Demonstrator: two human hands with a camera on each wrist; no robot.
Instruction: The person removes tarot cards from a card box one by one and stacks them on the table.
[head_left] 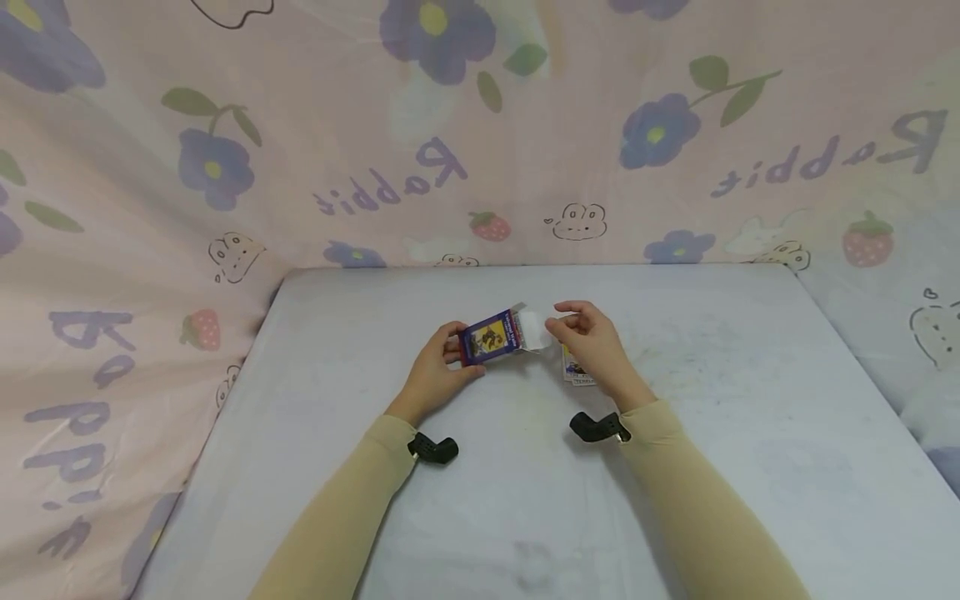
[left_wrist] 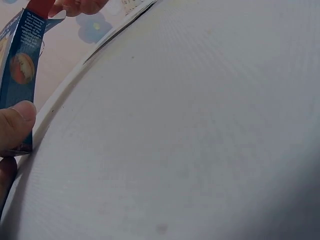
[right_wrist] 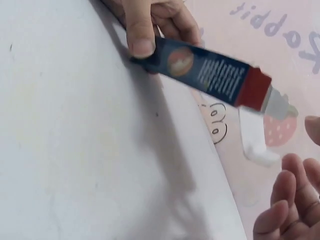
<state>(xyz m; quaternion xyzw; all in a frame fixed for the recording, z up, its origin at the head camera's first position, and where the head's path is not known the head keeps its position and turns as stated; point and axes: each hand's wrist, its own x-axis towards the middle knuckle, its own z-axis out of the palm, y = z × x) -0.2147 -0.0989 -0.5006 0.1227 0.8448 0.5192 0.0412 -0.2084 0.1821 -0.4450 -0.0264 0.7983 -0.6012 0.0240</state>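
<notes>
In the head view my left hand (head_left: 438,371) grips a small dark blue card box (head_left: 489,339) by its closed end, thumb along one narrow side. The box is tilted above the table, and its end toward the right stands open with the white flap (head_left: 534,331) folded out. A red side tab (right_wrist: 255,89) shows at that end in the right wrist view. My right hand (head_left: 596,342) is beside the flap, its fingers bent and spread from the thumb, with nothing between them. Partly hidden under the right hand, a few illustrated cards (head_left: 576,367) lie on the table.
A white-covered table (head_left: 480,500) spreads under both arms. Cloth printed with flowers, rabbits and strawberries (head_left: 489,226) hangs behind it and along the sides. Black wrist mounts (head_left: 596,427) sit at both sleeve cuffs.
</notes>
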